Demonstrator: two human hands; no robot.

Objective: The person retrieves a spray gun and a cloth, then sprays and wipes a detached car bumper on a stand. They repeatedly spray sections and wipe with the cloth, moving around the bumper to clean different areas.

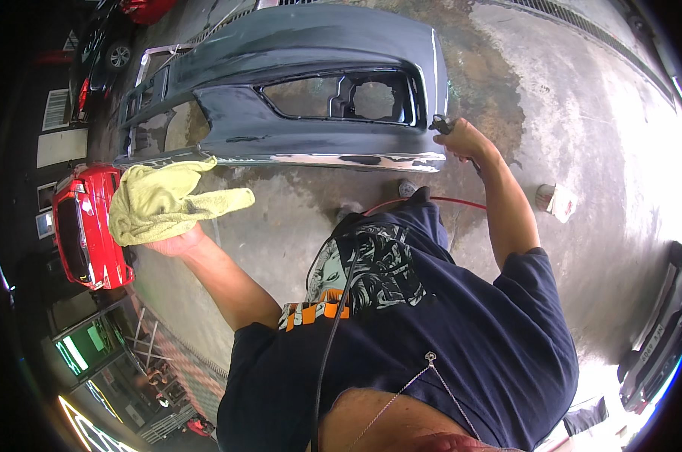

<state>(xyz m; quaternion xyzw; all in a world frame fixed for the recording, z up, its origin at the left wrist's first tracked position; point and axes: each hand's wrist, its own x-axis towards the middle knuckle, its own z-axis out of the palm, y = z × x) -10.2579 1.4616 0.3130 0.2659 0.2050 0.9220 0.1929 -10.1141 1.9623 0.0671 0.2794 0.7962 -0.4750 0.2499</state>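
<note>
A yellow-green cloth [163, 200] lies over my left hand [174, 242], which holds it up at the left, below the near edge of a large grey car bumper cover [228, 121]. My right hand [466, 138] grips a small black air blow gun [441, 124] at the right end of the bumper cover. The nozzle is close to the panel's edge; whether it touches, I cannot tell. Pale bare patches run along the near edge of the grey surface, and a framed opening shows in its middle. The fingers of my left hand are mostly hidden by the cloth.
A red hose [459, 201] crosses the concrete floor [273, 226] by my feet. A whitish container [556, 202] stands on the floor at the right. A red car [92, 226] and a dark car [106, 62] are at the left; another vehicle [657, 333] is at the lower right.
</note>
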